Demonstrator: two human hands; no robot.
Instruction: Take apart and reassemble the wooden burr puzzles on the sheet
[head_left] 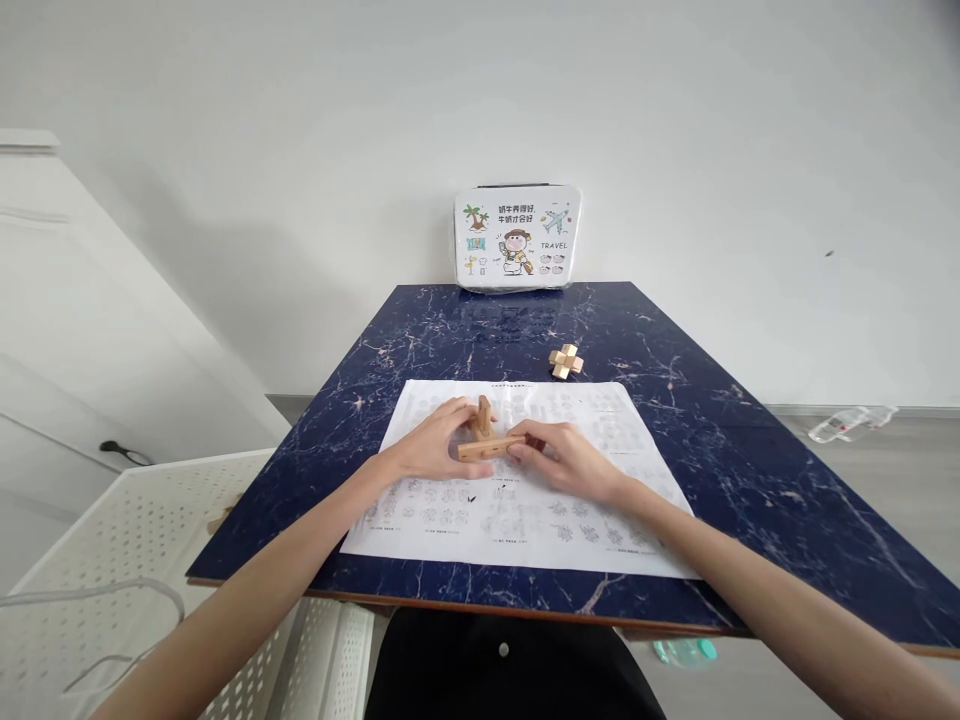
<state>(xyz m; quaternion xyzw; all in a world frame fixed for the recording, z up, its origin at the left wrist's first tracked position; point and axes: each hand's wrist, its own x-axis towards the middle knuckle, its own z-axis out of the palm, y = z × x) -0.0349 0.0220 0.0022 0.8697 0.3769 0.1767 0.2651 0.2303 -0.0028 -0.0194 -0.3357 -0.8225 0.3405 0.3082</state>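
Observation:
My left hand (433, 442) curls around a few light-brown wooden puzzle pieces, thumb in front and fingers behind. One upright piece (484, 414) rises at the back of the group. Across the front lies a long wooden puzzle bar (487, 448), its left end by my left thumb. The bar's right end is pinched in the fingers of my right hand (564, 458); part of that grip is hidden. Beneath both hands is a white instruction sheet (450, 545) with printed puzzle diagrams. Beyond it, an interlocked wooden cross puzzle (566, 361) rests on the table.
The dark blue marbled table (360, 390) meets the wall at its far edge. A white cartoon-printed case (517, 238) stands there. At the left is a white perforated rack (150, 530) with a cable (97, 592). Plastic bottles (851, 425) lie on the floor.

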